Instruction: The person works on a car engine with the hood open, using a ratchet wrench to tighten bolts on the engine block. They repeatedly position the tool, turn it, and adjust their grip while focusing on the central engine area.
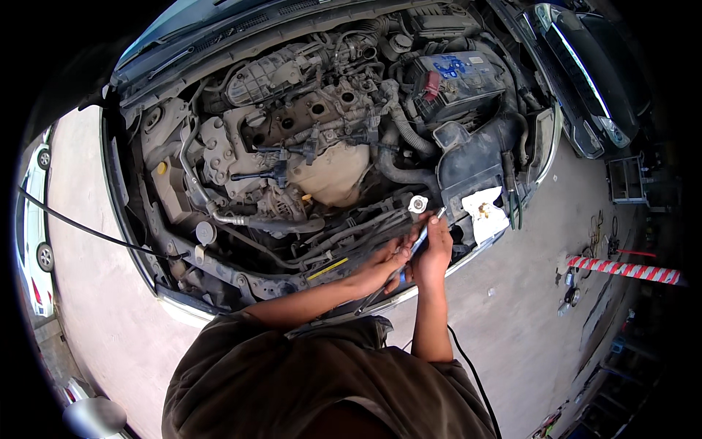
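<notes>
Both my hands are closed round a long slim metal tool (419, 243) with a silver tip, held slantwise over the front edge of the engine bay. Its kind is not clear. My left hand (385, 266) grips its middle from the left. My right hand (434, 249) holds it near the upper tip, thumb along the shaft. A small blue part shows between the hands. Just beyond the tip sits a round silver cap (417, 204). To the right lies a crumpled white cloth or paper (485, 212) with small brownish bits on it. Green-handled pliers (514, 201) rest beside it.
The engine (303, 124) has several round openings on top, with dark connectors lying near them. The battery (457, 80) is at the back right. A prop rod (88, 225) crosses at left. A red-and-white striped post (621, 269) and another car (585, 73) stand at right.
</notes>
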Tool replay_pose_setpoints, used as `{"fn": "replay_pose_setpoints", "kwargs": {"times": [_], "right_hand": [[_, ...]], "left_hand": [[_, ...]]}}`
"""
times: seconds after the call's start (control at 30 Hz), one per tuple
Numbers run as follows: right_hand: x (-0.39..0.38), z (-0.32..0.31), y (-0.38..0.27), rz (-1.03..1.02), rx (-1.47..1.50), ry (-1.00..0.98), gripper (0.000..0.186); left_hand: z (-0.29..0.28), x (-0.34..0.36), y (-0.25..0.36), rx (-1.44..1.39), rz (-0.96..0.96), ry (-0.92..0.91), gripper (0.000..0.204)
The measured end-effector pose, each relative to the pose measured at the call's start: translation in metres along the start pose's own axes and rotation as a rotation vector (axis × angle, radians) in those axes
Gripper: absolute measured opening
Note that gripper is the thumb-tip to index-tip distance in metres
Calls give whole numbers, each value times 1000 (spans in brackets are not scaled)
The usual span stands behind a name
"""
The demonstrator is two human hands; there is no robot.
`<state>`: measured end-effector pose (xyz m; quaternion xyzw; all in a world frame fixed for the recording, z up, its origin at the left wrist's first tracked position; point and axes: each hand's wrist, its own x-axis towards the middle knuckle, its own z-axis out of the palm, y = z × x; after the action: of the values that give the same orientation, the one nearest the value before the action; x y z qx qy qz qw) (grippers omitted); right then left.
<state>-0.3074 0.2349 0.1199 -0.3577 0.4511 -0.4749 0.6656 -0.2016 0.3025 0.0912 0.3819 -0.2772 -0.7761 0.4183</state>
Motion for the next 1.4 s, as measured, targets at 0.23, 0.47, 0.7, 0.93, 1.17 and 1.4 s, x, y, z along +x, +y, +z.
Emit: {"fn": "replay_pose_setpoints", "kwargs": {"times": [0.23,0.47,0.7,0.93,1.17,1.4], "right_hand": [[-68,18,-8,-307,-488,-190,30],[-118,22,-28,-14,-238,-391,49],[-139,6,-33,52,-263,-413,65],[-119,-41,-15,270,-498,-344,33],[2,-27,-46,-56,-895,-154,28],[166,13,-49,-244,-1265,-220,26]], "left_hand": [[9,-61,25,-102,81,-84,53],[25,-89,19,-316,-93,-211,66],[34,-81,29,-458,69,-180,61],[16,-10,65,-690,263,195,50],[-63,116,98,-769,215,338,29],[-190,222,121,-313,133,693,37]]}}
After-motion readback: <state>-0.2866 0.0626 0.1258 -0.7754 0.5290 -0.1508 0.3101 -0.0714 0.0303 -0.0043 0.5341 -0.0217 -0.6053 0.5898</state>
